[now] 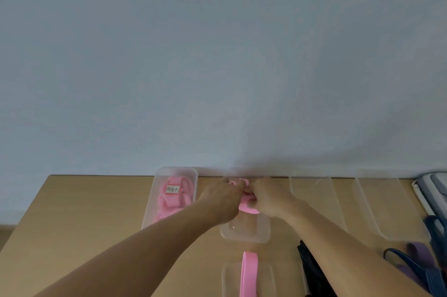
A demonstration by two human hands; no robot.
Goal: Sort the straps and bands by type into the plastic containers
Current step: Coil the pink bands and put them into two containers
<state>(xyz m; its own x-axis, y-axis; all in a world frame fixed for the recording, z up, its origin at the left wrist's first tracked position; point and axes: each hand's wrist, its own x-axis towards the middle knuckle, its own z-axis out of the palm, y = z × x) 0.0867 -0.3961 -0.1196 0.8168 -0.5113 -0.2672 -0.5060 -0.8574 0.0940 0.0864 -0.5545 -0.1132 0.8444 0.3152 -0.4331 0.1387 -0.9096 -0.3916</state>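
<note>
1. The left hand (pixel 223 197) and right hand (pixel 268 200) both pinch a pink band (pixel 248 208) over the far end of a clear container (pixel 244 235).
2. Done: the labelled container (pixel 176 169) at left holds pink bands.
3. Left to sort: a second pink band (pixel 249 272), black straps (pixel 312 270), and blue and purple straps (pixel 417 253) nearer the viewer.
4. Fingertips are mostly hidden; the label (pixel 172 189) is unreadable.

pink bands (pixel 174 197), clear containers (pixel 244 232), possibly purple strap (pixel 417 256)
</note>
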